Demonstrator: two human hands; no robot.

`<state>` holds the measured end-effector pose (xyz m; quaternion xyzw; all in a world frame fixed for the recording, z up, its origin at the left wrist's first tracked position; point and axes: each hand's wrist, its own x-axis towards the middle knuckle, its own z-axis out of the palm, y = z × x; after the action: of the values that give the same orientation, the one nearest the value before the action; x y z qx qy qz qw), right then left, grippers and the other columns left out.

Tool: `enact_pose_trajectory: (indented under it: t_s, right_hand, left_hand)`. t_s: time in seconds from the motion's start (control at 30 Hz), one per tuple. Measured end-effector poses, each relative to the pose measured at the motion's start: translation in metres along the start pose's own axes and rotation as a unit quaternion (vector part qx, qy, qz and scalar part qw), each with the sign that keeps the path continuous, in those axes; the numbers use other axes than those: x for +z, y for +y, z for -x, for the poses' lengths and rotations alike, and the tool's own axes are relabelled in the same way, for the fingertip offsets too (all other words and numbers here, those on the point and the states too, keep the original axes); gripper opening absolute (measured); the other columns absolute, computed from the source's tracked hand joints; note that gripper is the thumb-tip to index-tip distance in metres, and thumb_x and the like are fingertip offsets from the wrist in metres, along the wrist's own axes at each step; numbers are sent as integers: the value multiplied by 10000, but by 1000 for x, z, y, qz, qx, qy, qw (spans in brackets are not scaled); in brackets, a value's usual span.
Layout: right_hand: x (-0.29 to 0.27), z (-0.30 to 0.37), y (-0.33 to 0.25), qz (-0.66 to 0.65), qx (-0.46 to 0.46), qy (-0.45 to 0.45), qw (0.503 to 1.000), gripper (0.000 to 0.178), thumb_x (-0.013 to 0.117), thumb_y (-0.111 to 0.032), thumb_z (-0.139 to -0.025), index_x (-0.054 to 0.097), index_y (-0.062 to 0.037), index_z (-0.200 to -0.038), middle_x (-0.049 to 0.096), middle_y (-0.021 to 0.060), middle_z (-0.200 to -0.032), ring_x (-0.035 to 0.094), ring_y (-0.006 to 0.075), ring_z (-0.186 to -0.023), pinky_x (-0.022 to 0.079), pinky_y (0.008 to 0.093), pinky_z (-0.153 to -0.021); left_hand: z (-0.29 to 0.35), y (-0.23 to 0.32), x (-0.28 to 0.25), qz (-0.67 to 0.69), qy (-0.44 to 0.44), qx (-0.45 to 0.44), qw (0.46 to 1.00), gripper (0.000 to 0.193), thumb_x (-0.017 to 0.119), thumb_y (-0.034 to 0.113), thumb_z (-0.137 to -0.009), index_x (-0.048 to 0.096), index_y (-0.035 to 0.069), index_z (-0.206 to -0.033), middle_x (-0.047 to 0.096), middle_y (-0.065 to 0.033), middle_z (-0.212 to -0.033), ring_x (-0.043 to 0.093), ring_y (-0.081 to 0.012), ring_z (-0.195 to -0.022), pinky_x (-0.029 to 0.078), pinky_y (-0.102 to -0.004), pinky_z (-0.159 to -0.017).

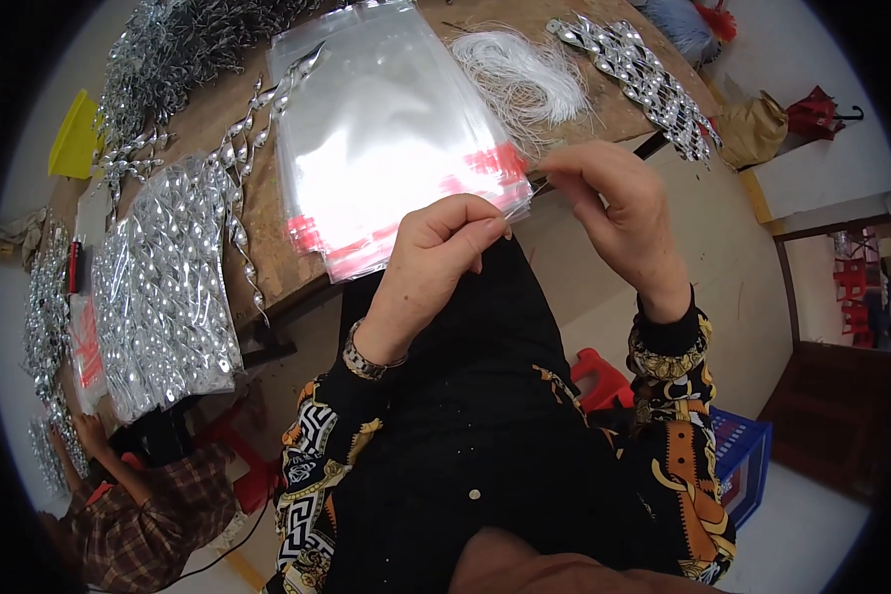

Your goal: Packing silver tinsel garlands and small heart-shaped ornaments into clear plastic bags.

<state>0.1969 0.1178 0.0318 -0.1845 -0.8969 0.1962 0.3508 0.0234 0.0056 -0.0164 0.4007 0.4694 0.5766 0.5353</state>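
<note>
My left hand [444,257] is closed in a pinch, thumb against curled fingers, just in front of the near edge of the clear plastic bags [351,129]. Whatever it may hold is too small to tell. To the right, my right hand [619,213] is also closed, its fingertips near the corner of the bags; nothing between them can be made out. The bags lie stacked flat, with red bands along their near ends. Beyond them is a loose bundle of white string [525,79]. A few silver twisted strips [243,148] lie along the bags' left side.
On the wooden table [267,262] are packed silver twists [163,287], a tinsel heap [173,74] and another silver bundle [643,79]. A yellow container [74,139] stands far left. Another person [134,525] works at lower left. A red stool [599,381] and blue crate [742,460] are at right.
</note>
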Motion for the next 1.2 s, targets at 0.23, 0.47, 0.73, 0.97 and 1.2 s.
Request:
enact_pose_trajectory:
  t_s: [0.23, 0.47, 0.73, 0.97, 1.2]
  right_hand:
    - [-7, 5, 15, 63, 9, 34, 997, 206, 574, 96, -806, 636, -14, -968, 609, 83, -809, 592, 181, -728, 457, 267, -650]
    - [1, 10, 1, -183, 155, -1, 971, 181, 524, 50, -878, 610, 11, -1032, 602, 23, -864, 562, 86, -772, 447, 224, -692]
    - [3, 11, -12, -194, 186, -57, 961, 169, 526, 14, -893, 608, 17, -1041, 613, 29, -875, 565, 82, -782, 447, 214, -691]
    - [5, 10, -16, -183, 223, -98, 952, 212, 524, -43, -915, 612, 23, -1096, 628, 35, -844, 569, 79, -740, 456, 216, -662]
    - [6, 8, -14, -233, 274, -152, 921, 170, 572, -90, -904, 638, 5, -1028, 619, 17, -762, 562, 64, -674, 445, 207, -604]
  left_hand:
    - [3, -1, -10, 33, 6, 22, 999, 118, 590, 84, -889, 660, -2, -931, 619, 14, -801, 486, -31, -627, 398, -171, -568]
    - [0, -1, -3, 21, 17, 17, 999, 108, 585, 75, -901, 647, -6, -937, 581, 20, -715, 449, -22, -538, 321, -171, -479]
    - [1, -1, 2, 18, 47, -10, 999, 128, 597, 92, -901, 664, -1, -957, 577, 32, -681, 443, -15, -523, 304, -164, -460]
    - [2, -2, 2, 14, 57, -4, 998, 128, 602, 92, -897, 667, 5, -965, 621, 18, -747, 473, -16, -543, 316, -156, -467]
    - [3, -4, 1, 16, 48, 4, 999, 131, 601, 89, -897, 665, 2, -972, 644, 8, -796, 491, -17, -561, 334, -150, -478]
